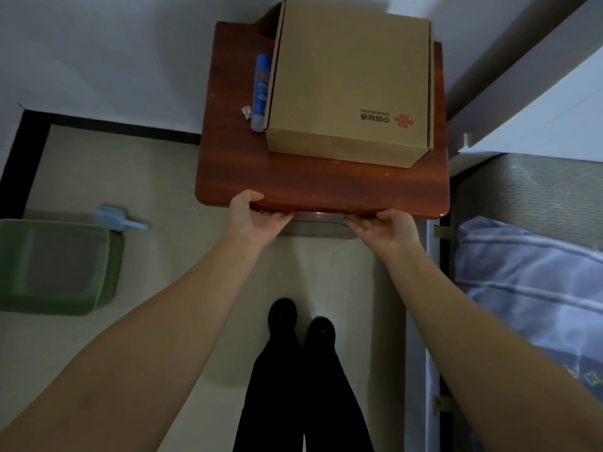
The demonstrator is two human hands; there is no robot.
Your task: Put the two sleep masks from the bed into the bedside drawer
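Both hands reach to the near edge of the reddish wooden bedside surface [293,187]. The left hand [257,220] has its thumb on top of that edge and its fingers [277,216] curled beneath it; the right hand [388,228] has its fingers tucked under the same edge, toward the near right corner. Between them a thin strip of the drawer [318,223] front shows, barely out past the edge; whether either hand actually grips it cannot be told. Neither sleep mask can be made out, on the bed [528,275] or in the hands; the bed, just right of the stand, is cut off by the frame. A cardboard box [349,83] fills the far right of the surface, with a blue tube [261,89] touching its left side. Bare floor lies open below the hands; a green bin [55,265] stands well to the left.
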